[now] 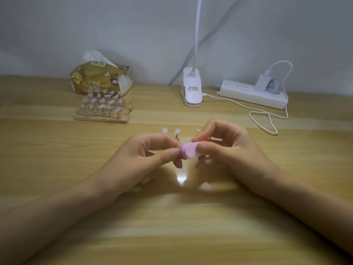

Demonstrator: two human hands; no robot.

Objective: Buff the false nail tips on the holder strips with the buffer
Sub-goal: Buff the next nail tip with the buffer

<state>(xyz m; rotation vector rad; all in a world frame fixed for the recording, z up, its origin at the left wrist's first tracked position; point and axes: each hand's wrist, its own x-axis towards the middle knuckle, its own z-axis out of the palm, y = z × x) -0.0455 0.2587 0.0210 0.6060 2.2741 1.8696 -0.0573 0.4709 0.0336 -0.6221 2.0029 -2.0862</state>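
Observation:
A small pink buffer block [189, 153] with a purple edge is held above the wooden table, in the middle of the view. My right hand [225, 148] grips it between thumb and fingers. My left hand [150, 155] has its fingers curled and pinches something small at the buffer's left end; what it pinches is hidden. Right behind my hands stand a few clear false nail tips [177, 131] on small stands. A stack of wooden holder strips [102, 118] with several nail tips on them sits further back on the left.
A gold tissue pack [99, 79] lies behind the strips. A white clip lamp [192, 87] stands at the back centre, and a white power strip [252, 95] with a charger and a looping white cable [267, 123] lies at the back right.

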